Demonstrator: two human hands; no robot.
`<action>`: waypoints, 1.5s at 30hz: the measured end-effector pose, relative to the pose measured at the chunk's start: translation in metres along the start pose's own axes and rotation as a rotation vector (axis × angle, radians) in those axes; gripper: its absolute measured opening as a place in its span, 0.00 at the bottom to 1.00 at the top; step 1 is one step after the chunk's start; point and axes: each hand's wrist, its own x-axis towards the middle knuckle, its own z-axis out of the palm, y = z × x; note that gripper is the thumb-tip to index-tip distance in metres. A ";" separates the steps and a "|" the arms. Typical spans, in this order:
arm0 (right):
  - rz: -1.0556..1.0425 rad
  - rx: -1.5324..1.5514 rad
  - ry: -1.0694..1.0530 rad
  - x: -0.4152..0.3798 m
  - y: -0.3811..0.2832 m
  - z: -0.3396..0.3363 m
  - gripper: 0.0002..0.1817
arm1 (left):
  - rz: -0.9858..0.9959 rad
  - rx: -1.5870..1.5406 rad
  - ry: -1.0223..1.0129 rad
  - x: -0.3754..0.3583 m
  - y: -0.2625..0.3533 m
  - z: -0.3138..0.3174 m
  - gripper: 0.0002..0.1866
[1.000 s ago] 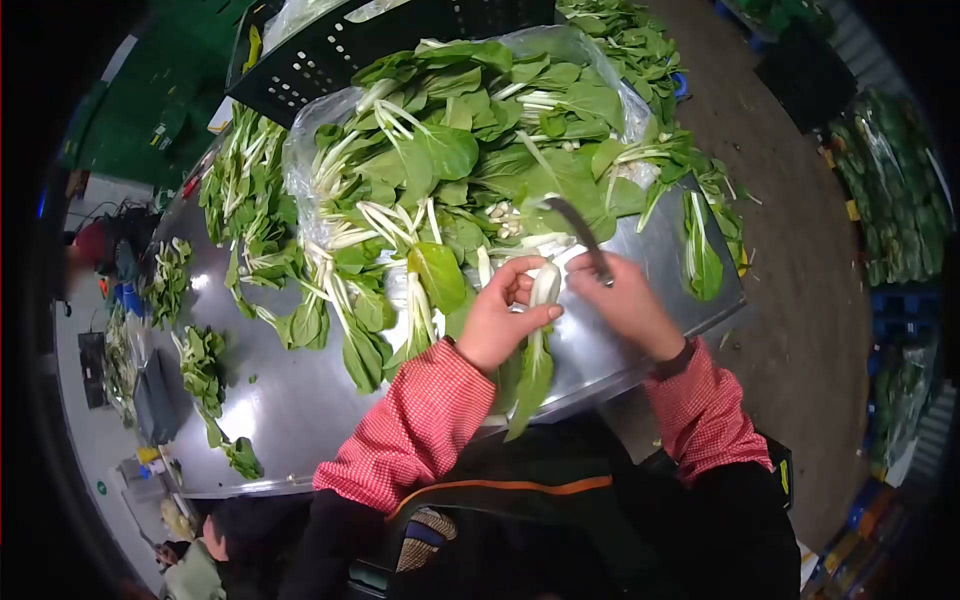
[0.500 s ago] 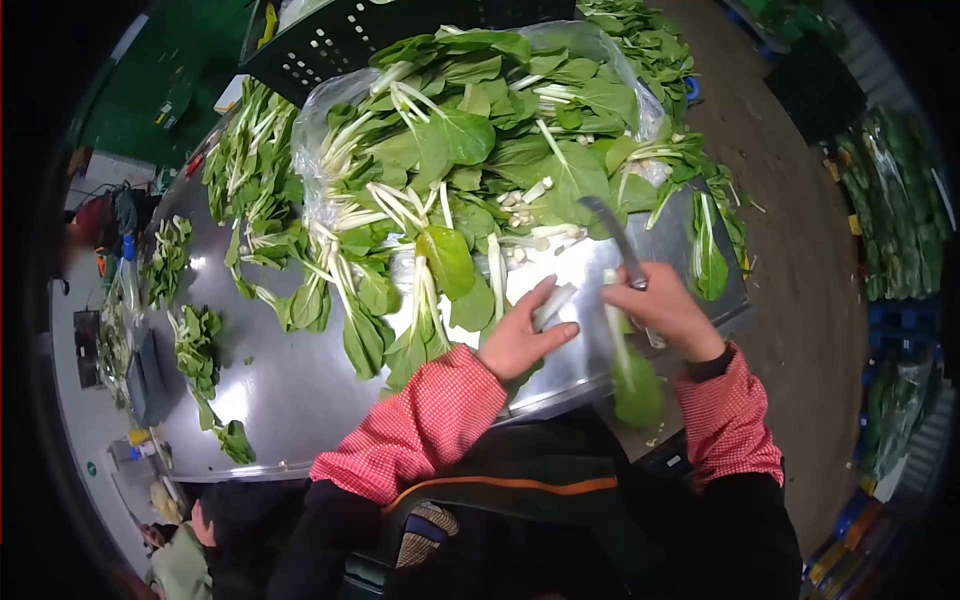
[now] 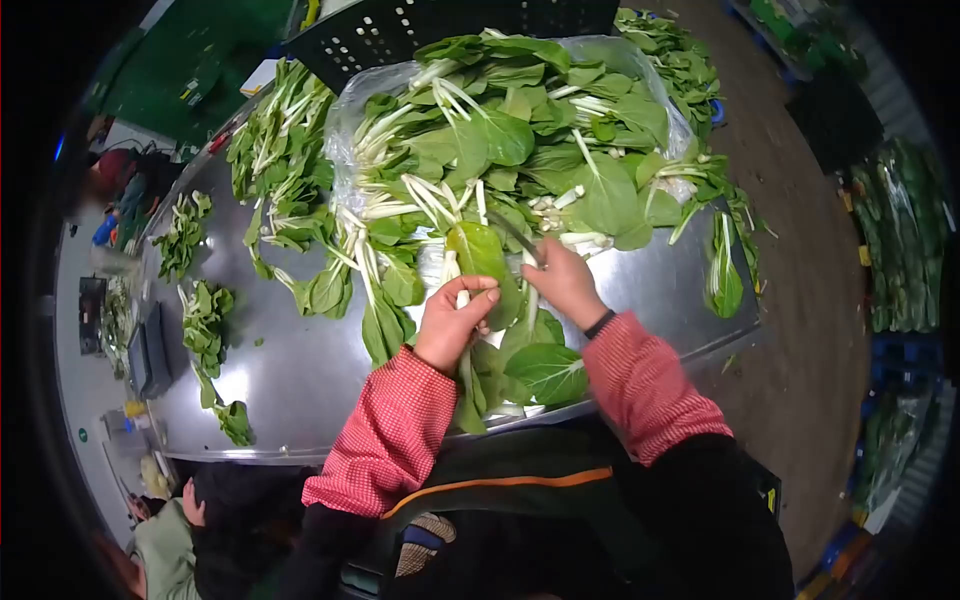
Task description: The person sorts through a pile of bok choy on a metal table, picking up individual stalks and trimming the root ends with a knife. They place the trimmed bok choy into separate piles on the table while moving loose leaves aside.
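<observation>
My left hand point(image 3: 452, 325) is closed, thumb and fingers pinching the white stem of a bok choy point(image 3: 462, 298) whose leaves hang toward the table's front edge. Close on its right, my right hand point(image 3: 566, 285) grips a knife point(image 3: 513, 236), the dark curved blade pointing up and left over the greens. A white stalk point(image 3: 530, 268) shows by the right fingertips, its leaf trailing below. Just beyond both hands, a yellowing leaf point(image 3: 474, 248) stands out. Behind it spreads a big heap of bok choy point(image 3: 540, 150) on clear plastic.
The metal table point(image 3: 290, 370) carries more bunches of greens point(image 3: 205, 320) on the left. A black perforated crate point(image 3: 450, 35) stands behind the heap. One loose bok choy point(image 3: 724, 275) lies near the right edge. Part of another person point(image 3: 170, 545) shows at lower left.
Both hands have moved left across the table. My left hand, earlier at a short white stalk piece, now pinches a bok choy stem. The knife came along in my right hand. The view shifted slightly.
</observation>
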 end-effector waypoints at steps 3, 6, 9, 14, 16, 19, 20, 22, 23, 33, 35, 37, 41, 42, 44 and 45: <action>0.003 0.447 -0.062 -0.012 0.003 -0.021 0.17 | 0.138 0.128 0.006 0.001 -0.007 0.005 0.19; 0.136 0.619 -0.220 -0.036 -0.039 -0.066 0.15 | 0.283 0.255 -0.027 0.007 -0.007 0.029 0.20; 0.086 0.526 -0.162 -0.049 -0.041 -0.079 0.11 | 0.185 0.327 -0.130 0.011 0.002 0.039 0.18; -0.567 -0.380 0.259 -0.060 -0.036 -0.110 0.06 | -0.018 0.225 -0.177 -0.001 0.020 0.056 0.14; -0.476 -0.392 0.216 -0.058 -0.012 -0.112 0.05 | 0.059 0.178 -0.218 0.000 0.013 0.062 0.15; -0.220 -0.247 0.150 -0.058 0.017 -0.110 0.07 | 0.126 0.190 -0.207 0.004 0.005 0.059 0.17; -0.130 -0.082 0.128 -0.062 0.021 -0.111 0.08 | 0.137 0.208 -0.193 0.005 0.003 0.058 0.18; 0.064 0.358 -0.038 -0.068 0.004 -0.112 0.12 | 0.213 0.294 -0.183 0.002 0.002 0.064 0.20; 0.065 0.397 -0.078 -0.071 -0.012 -0.109 0.13 | 0.256 0.338 -0.182 0.001 0.003 0.068 0.21; -0.264 -0.355 0.181 -0.054 -0.001 -0.099 0.19 | -0.036 -0.048 -0.177 -0.027 0.021 -0.011 0.19; -0.121 -0.113 -0.049 -0.050 -0.020 -0.074 0.21 | 0.007 -0.364 -0.136 -0.036 0.013 -0.036 0.18; -0.191 0.006 -0.095 -0.047 -0.037 -0.045 0.20 | 0.036 -0.515 -0.055 -0.049 0.014 -0.057 0.16; -0.164 -0.075 0.058 -0.013 -0.058 -0.008 0.19 | 0.162 -0.629 -0.058 -0.059 -0.001 -0.083 0.11; -0.107 -0.100 -0.006 0.001 -0.049 0.004 0.18 | 0.156 -0.654 -0.085 -0.060 -0.007 -0.090 0.11; -0.059 -0.016 -0.081 0.016 -0.027 0.024 0.18 | 0.140 -0.626 0.004 -0.065 -0.006 -0.089 0.09; -0.060 0.057 -0.061 0.014 -0.023 0.018 0.18 | 0.121 -0.548 0.058 -0.067 -0.003 -0.089 0.09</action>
